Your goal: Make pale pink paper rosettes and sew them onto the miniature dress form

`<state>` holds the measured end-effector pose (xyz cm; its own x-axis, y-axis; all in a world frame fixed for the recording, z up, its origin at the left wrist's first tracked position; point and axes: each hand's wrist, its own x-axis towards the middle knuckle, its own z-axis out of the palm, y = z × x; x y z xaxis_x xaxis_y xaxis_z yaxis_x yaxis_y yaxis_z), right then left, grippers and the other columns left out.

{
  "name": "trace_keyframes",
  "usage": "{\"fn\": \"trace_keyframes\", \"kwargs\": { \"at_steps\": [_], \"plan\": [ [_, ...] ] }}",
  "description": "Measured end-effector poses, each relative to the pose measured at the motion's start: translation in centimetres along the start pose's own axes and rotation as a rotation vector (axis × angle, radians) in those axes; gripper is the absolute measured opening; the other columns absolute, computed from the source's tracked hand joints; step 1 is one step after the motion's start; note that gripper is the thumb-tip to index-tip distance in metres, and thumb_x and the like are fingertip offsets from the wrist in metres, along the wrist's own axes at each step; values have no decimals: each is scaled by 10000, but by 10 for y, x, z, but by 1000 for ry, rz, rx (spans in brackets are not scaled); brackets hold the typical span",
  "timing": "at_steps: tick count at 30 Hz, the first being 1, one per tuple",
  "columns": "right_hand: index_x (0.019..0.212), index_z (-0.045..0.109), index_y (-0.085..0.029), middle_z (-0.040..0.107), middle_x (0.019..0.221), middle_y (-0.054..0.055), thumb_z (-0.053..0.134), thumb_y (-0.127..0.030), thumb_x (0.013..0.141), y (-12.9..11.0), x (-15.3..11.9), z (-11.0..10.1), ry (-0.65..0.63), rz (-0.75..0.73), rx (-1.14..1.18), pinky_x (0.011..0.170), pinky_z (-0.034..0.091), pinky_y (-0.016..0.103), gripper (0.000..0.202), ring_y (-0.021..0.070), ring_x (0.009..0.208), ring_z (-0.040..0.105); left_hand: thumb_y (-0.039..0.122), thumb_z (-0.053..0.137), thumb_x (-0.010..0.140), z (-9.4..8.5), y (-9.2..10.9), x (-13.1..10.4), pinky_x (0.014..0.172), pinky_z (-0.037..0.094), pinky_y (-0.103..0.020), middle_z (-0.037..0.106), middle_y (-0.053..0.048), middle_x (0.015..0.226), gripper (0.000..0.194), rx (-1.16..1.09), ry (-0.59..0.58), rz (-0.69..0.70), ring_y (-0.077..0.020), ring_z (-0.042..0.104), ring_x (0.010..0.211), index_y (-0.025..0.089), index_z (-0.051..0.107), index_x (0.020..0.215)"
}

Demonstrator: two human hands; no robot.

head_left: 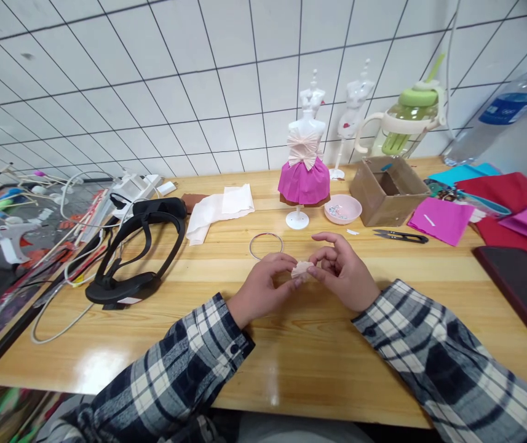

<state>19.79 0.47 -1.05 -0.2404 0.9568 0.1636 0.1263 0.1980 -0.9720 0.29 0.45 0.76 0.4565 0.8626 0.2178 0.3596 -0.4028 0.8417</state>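
The left hand [263,286] and right hand [344,274] grip a small pleated cream fabric piece [302,269] above the wooden bench's [286,357] front half.

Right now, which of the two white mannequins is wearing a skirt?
The front mannequin, on the left: it wears a bright pink skirt below a pale bow. The rear mannequin, nearer the green-lidded jug, has none.

Nothing can be read; the bottle's [474,142] blue label [508,109] is too blurred.
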Motion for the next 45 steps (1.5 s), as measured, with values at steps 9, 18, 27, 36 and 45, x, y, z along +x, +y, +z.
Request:
{"fn": "trace_keyframes", "kwargs": {
  "at_steps": [9,18,27,36,45],
  "plan": [
    [1267,363,-222,619,778,-29,638,-311,794,1,1,2,-29,65,-37,444,317,209,554,67,459,343,360,583,868,2,-2,2,806,460,-294,674,-62,884,219,-83,-41,-107,-184,606,854,175,701,871],
    [904,674,-234,565,1205,82,551,-225,858,-9,-3,-2,92,-420,-550,828,489,391,132,224,1016,552,377,601,834,4,-3,3,715,448,-277,655,-42,763,256,-168,-5,-289,-167,582,736,145,678,755],
    [921,698,-255,603,1221,63,567,-186,845,-4,-1,-2,64,-531,-697,869,481,418,166,225,1021,553,424,625,813,5,-5,2,695,436,-259,653,-30,741,290,-245,10,-301,-154,570,716,145,676,754],
    [1106,672,-333,561,1329,19,567,-159,826,-8,-4,-9,-27,-580,-892,941,425,446,347,248,1113,537,388,670,783,3,-8,2,734,442,-271,675,-23,754,251,-548,14,-361,-154,594,738,138,692,795],
    [1224,617,-302,571,1334,36,567,-146,816,-10,-4,-10,-52,-683,-901,920,438,426,440,244,1112,540,340,677,777,2,-10,3,767,449,-286,685,-42,786,219,-527,43,-346,-164,593,763,123,706,797]
  ]
}}
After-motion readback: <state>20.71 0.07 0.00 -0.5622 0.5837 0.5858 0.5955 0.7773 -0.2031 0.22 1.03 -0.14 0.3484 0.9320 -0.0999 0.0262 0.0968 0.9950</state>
